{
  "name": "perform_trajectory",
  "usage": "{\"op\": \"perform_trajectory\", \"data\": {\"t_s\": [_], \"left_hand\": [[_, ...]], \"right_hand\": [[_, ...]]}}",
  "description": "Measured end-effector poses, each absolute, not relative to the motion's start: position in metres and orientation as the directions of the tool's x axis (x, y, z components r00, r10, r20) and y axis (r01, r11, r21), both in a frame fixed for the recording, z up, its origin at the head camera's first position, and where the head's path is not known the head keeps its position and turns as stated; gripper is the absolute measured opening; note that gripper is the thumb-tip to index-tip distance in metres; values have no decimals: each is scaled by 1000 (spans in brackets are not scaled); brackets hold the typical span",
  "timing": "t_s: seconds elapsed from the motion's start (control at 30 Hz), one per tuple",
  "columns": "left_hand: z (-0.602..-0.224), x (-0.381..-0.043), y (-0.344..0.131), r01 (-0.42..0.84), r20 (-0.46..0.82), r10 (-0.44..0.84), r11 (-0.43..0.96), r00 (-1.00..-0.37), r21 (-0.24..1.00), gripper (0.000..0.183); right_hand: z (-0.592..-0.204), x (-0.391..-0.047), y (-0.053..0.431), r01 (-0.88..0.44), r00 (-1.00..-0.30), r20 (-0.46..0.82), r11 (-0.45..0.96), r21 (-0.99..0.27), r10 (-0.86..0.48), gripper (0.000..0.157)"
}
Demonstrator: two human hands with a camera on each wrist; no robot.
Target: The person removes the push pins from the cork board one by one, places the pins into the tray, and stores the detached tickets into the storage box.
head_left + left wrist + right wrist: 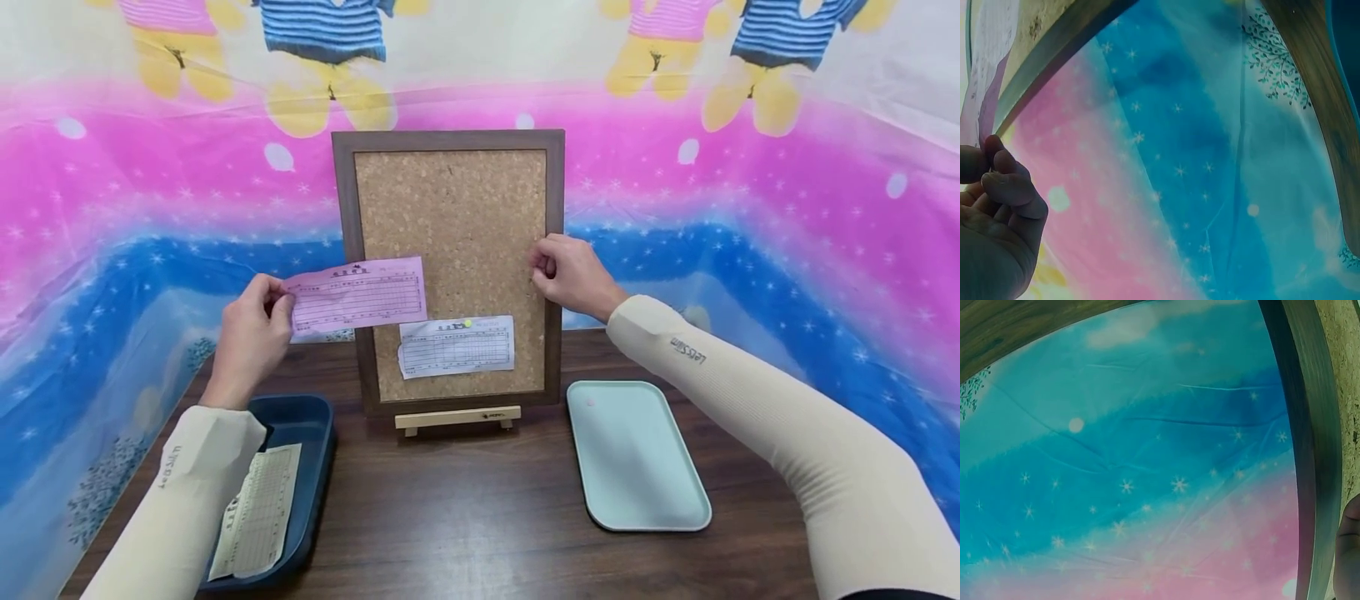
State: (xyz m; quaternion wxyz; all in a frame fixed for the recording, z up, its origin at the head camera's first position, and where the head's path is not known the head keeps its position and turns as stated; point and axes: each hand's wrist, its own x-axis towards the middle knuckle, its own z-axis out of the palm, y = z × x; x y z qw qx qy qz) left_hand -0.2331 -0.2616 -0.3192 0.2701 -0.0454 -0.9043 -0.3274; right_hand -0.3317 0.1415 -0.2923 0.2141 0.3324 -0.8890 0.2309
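My left hand [251,337] pinches the left end of a pink printed slip [358,294] between thumb and fingers. The slip's right part overlaps the lower left of a framed cork board [465,217]. On the cork below is a white printed slip [457,350], with a yellow-green pushpin [468,323] at its top edge. My right hand [570,271] is at the board's right frame with its fingers curled, fingertips over the cork. I cannot tell whether something small is between those fingers. In the right wrist view only a bit of that hand [1349,550] shows.
The board stands on a small wooden easel [457,418]. A dark blue tray [318,467] at left, partly behind the left forearm, holds cream printed slips [262,508]. A pale green tray [637,458] at right bears a small pinkish spot [590,402]. Patterned cloth [750,250] hangs behind.
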Motion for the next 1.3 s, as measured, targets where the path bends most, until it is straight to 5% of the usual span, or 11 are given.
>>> {"op": "perform_trajectory", "data": {"t_s": [0.8, 1.3], "left_hand": [[-328, -200, -320, 135, 439, -119, 853, -891, 505, 20], [-334, -172, -355, 89, 383, -99, 891, -919, 445, 17]], "right_hand": [[-320, -316, 170, -751, -612, 584, 624, -218, -533, 6], [-344, -313, 197, -721, -647, 572, 647, -246, -504, 9]]}}
